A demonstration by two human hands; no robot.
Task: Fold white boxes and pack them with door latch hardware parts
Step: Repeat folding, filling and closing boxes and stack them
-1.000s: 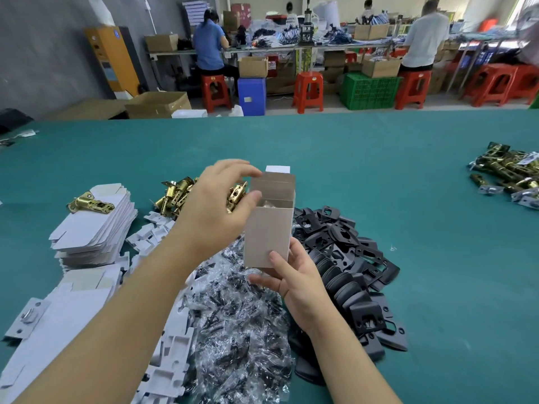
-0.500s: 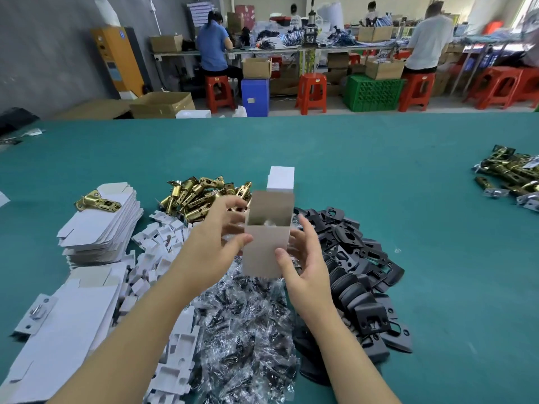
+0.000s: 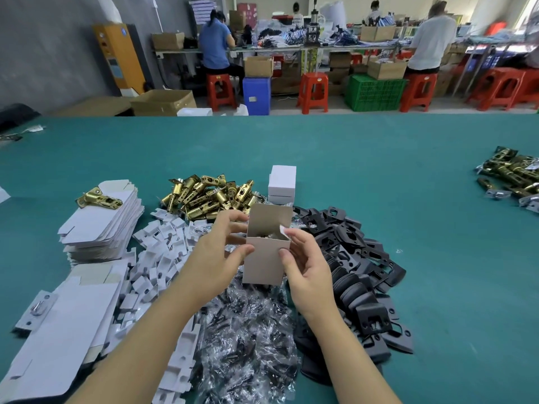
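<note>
Packing workshop: workbenches (image 3: 262,49), stools (image 3: 312,88), cartons (image 3: 163,102).

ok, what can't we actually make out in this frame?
- Contents of the open box, head view: its walls hide all but a brass glint.
- Bottom of that box: left hand, right hand and the bagged parts cover it.
- Closed white box: contents unseen.
- Latches at right: cut by the edge.

My one head view: wide-angle, looking forward and down, close over the green table (image 3: 379,176) filling mid and lower frame; workshop benches (image 3: 291,48) far along the top edge.
</note>
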